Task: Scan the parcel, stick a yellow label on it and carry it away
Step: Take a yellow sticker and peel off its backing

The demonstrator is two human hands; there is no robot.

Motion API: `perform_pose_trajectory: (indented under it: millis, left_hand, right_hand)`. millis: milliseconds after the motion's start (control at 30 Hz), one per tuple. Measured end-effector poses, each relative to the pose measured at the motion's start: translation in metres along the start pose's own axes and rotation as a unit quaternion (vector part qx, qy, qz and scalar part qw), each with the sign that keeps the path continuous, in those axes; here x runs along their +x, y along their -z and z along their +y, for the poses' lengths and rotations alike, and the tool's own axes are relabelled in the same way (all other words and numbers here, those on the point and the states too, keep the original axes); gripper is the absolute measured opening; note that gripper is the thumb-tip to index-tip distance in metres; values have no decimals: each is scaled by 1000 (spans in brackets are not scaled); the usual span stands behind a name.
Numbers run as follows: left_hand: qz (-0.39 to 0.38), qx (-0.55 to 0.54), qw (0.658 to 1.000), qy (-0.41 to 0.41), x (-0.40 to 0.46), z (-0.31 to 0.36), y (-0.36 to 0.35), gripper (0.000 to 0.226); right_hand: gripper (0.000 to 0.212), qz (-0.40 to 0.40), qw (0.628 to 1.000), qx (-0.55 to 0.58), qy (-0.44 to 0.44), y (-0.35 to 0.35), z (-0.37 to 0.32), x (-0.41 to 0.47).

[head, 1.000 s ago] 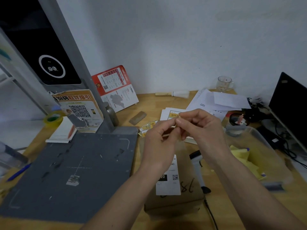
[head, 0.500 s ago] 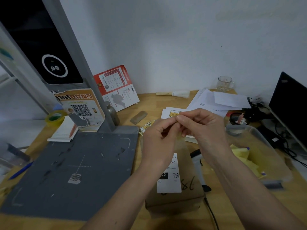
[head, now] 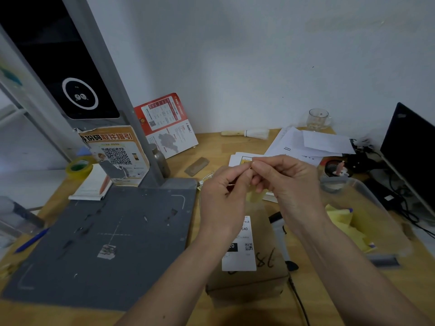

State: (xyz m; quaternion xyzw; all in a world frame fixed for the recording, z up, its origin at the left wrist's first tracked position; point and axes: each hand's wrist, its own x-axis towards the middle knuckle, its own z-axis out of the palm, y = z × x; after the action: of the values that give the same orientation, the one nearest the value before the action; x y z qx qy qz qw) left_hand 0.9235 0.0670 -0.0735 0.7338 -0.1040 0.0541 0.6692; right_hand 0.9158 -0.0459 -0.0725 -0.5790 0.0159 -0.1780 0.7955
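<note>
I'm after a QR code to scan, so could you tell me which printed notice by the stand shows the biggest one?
The orange notice taped to the stand, not the red leaflet against the wall.

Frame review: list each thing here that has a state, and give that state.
Left hand: pinching the yellow label.
Right hand: pinching the same label.
Yellow label: held above the parcel, not yet stuck on.
Parcel: closed, flat on the desk, white shipping label up.
Handheld scanner: lying beside the parcel, unheld.
Glass cup: upright.

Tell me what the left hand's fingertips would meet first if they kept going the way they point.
The left hand points toward the right hand; its fingertips already meet those fingers around the yellow label, so that comes first.
</note>
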Motion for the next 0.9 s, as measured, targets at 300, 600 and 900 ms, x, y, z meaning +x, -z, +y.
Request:
perform_pose_trajectory:
  millis: [300,600,900]
  left_hand:
    - [17,-14,1000,-10,-3,3,-1,22]
    - [31,52,993,-97,-3,2,-2,21]
    - [48,61,989,-124,1,2,0,19]
  right_hand:
    - [9,2,1000,5,-1,0,-3,-4]
    - [3,30,999,-11,3,-4,-7,-5]
    - [3,24,1000,0,-3,-8,-10,-5]
